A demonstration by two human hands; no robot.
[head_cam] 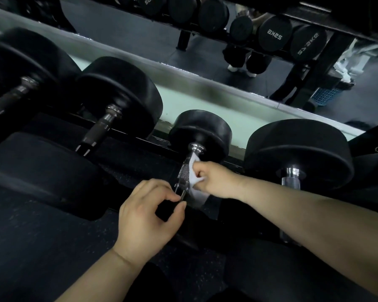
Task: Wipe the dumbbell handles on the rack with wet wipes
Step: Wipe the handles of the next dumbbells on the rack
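White wet wipe [194, 177] is pinched tight by the right hand [214, 179] against the small dumbbell's metal handle [184, 171], at 12 o'clock from the left hand [146, 212], whose fingertips [179, 198] are closed on the handle's near end, likely so it is kept steady.
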